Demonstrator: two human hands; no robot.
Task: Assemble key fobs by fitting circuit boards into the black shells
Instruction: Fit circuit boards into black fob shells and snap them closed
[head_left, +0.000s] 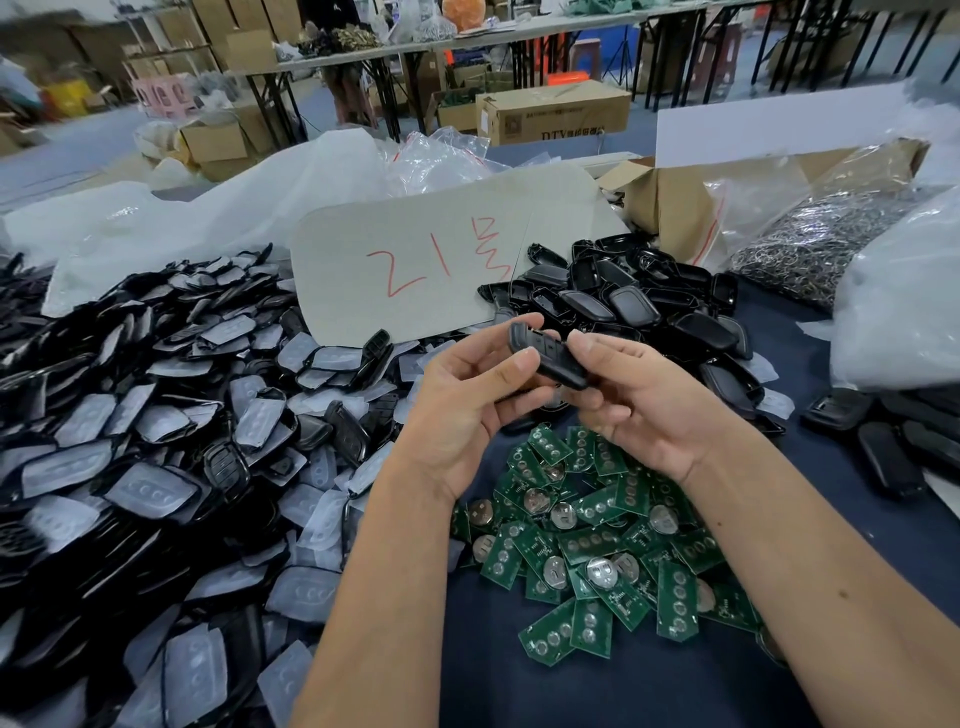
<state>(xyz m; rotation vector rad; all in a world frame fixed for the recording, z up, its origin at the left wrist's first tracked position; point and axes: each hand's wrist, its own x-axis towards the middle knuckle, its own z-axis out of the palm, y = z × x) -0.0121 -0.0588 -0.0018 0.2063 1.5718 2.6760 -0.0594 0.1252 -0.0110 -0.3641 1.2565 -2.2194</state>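
Note:
A black key fob shell (545, 356) is held in the air between both hands, above the table's middle. My left hand (467, 410) grips its near left side with thumb and curled fingers. My right hand (639, 400) pinches its right end from above. Below the hands lies a heap of green circuit boards (597, 545) with round coin-cell holders. A big pile of black shell halves with pale rubber button pads (156, 467) fills the left side. Another pile of empty black shells (649, 306) lies behind the hands.
A grey card with red writing (431, 260) leans behind the piles. A clear bag of metal key rings (810, 244) and white plastic bags (904, 312) sit at the right. More black shells (883, 441) lie at the far right on the dark blue cloth (571, 691).

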